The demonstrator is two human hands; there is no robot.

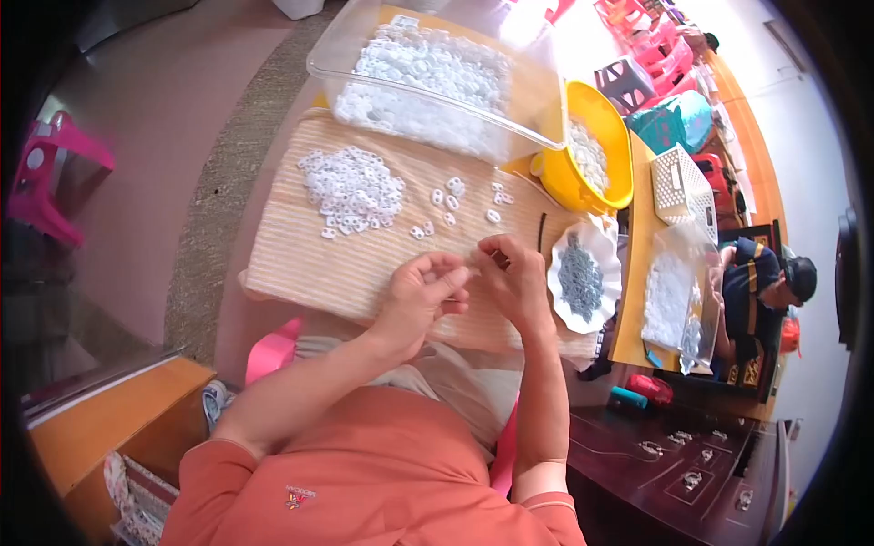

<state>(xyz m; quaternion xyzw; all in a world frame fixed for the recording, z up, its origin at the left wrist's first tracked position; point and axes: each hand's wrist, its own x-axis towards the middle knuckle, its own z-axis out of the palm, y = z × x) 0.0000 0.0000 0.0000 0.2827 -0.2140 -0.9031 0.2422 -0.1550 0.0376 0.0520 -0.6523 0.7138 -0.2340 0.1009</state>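
Both hands are working together over the striped mat (300, 264): left hand (421, 296) and right hand (514, 278) are pinching, fingers curled, on a small white part (472, 264) between them, barely visible. Best keeping it low, near the white pile (353, 189).

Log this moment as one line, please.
left hand: pinching small white piece | right hand: fingertips meeting left | pile of small white plastic rings: on striped mat

mat (300, 264): woven, ribbed, matt straw-coloured cloth
rings (353, 189): smooth white plastic, piled at 11 o'clock
bin (364, 77): clear glossy plastic
bowl (619, 150): glossy yellow plastic, at 1 o'clock
dish (605, 250): shiny white, scalloped
basket (678, 187): white plastic lattice
cabinet (637, 473): dark polished wood
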